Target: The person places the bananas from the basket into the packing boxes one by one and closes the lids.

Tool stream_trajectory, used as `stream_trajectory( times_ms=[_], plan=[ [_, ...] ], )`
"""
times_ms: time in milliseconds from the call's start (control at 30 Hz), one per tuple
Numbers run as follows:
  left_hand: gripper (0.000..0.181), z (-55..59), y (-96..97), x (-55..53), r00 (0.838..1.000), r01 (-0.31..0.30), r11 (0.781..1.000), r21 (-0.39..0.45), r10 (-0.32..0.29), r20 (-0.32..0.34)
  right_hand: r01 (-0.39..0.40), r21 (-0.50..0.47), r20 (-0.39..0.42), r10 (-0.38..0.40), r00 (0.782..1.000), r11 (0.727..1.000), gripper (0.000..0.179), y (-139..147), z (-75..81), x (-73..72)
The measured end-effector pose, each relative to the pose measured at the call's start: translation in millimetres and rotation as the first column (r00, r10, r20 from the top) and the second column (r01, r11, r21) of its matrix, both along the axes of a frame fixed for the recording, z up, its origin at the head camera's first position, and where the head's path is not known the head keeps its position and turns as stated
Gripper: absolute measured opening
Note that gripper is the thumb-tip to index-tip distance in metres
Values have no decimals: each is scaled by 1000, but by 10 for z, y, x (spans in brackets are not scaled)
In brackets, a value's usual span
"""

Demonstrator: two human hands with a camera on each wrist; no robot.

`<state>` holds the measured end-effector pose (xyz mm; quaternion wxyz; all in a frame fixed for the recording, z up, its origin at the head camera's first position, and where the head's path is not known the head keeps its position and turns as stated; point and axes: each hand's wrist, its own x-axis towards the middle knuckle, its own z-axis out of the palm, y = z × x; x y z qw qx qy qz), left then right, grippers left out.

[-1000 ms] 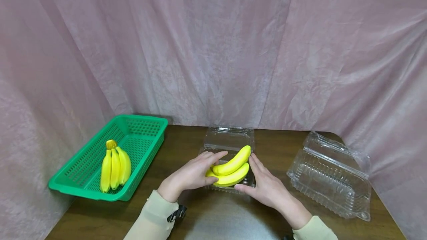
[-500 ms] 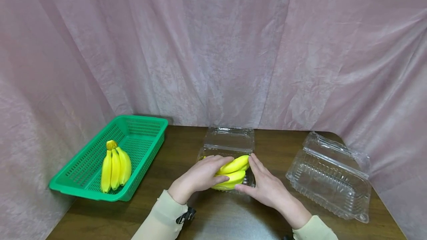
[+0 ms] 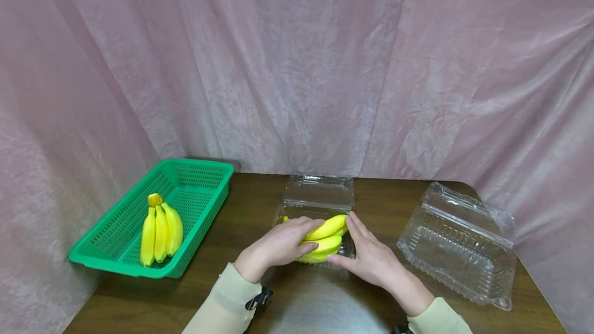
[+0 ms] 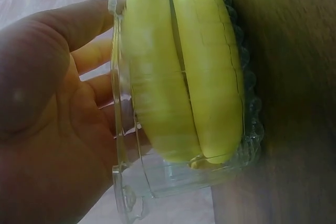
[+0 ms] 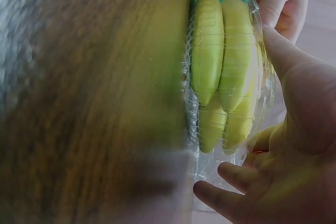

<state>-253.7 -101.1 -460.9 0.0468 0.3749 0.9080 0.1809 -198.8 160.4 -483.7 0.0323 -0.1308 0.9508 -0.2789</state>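
Sleeves [image 3: 223, 300], pale, two: are entering from the near edge. Left hand [image 3: 280, 244]: is lying over the left part of the bananas, thumb spreading apart from its extended fingers. Right hand [image 3: 371, 256]: is spreading beside their right end, fingers straight, thumb apart. Bananas [image 3: 326, 244], yellow: are lying inside the middle container [image 3: 319, 197], long axis running left to right, tips pointing right and slightly far. Its clear lid is opening toward the far side. Second clear container [image 3: 459, 251]: is standing open at right. Green basket [image 3: 211, 210]: is standing at left, holding another bunch [image 3: 160, 233], stem pointing far. Pink curtain [image 3: 315, 66]: is hanging behind.
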Motion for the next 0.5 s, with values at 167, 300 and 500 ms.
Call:
stream_trajectory(
  times_ms=[167, 300, 500],
  plan=[
    [62, -7, 6, 0, 1000, -9, 1000, -3, 9, 4, -4, -2, 7, 4, 1000, 1000, 121, 9, 12, -2],
    [62, -19, 9, -4, 1000, -5, 1000, 2, 5, -5, -4, -7, 11, 4, 1000, 1000, 122, 16, 5, -1],
    [63, -15, 7, -10, 997, 5, 1000, 6, -5, -79, -14, -12, 2, 14, 1000, 1000, 122, 29, -8, -19]
  ],
)
